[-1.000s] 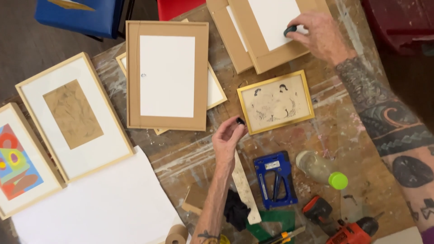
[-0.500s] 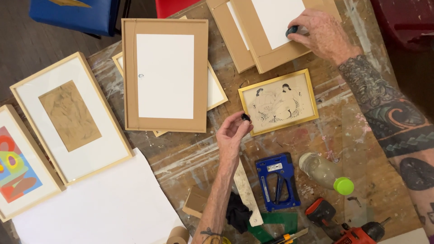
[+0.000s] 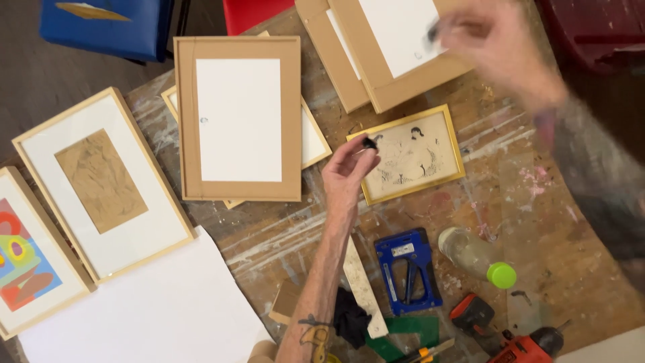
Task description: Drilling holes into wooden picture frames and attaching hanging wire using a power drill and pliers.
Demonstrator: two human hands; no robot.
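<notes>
My left hand (image 3: 346, 171) reaches up from the bottom of the view and pinches a small black piece (image 3: 369, 142) at the left corner of a gold-framed drawing (image 3: 410, 153) lying on the paint-stained wooden table (image 3: 537, 202). My right hand (image 3: 494, 44) is blurred at the upper right. It hovers over the brown back of a frame (image 3: 396, 47) with white paper on it, and a small dark object (image 3: 433, 30) shows at its fingertips. Another frame (image 3: 238, 117) lies back-up to the left of my left hand.
A blue staple gun (image 3: 406, 269), a clear bottle with a green cap (image 3: 478, 257) and a red drill (image 3: 531, 346) lie near the front. Two framed pictures (image 3: 101, 181) (image 3: 27, 259) and a white sheet (image 3: 148, 309) cover the left side.
My right hand has lifted off the brown frame back and is moving, now blurred. My left hand stays at the gold frame's corner with the black piece.
</notes>
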